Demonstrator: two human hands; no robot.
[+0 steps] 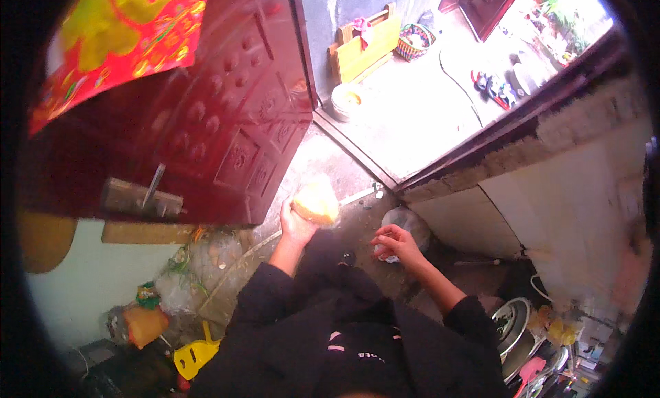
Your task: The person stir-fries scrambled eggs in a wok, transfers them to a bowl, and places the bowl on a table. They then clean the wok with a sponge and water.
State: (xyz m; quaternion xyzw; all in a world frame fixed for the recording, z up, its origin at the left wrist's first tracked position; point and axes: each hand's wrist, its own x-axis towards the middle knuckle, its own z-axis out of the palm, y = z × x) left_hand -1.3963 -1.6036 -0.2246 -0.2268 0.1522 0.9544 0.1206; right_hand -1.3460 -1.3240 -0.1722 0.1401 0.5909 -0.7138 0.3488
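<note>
In my left hand (298, 224) is a rounded yellow-orange thing (315, 204), overexposed on its upper side; its kind I cannot tell. My right hand (393, 244) hangs with bent, parted fingers and nothing seen in it. Below and behind that hand, a pale plastic bag (412, 225) rests on the floor beside the wall. A dark red panelled door (232, 114) with a metal handle stands open on the left.
Past the door sill (356, 148) are a white bucket (344, 103), a folded wooden frame (367, 50) and a woven basket (415, 41). A yellow dustpan (196, 358) lies lower left. Metal pans (511, 323) and a pink utensil (530, 373) are at the lower right.
</note>
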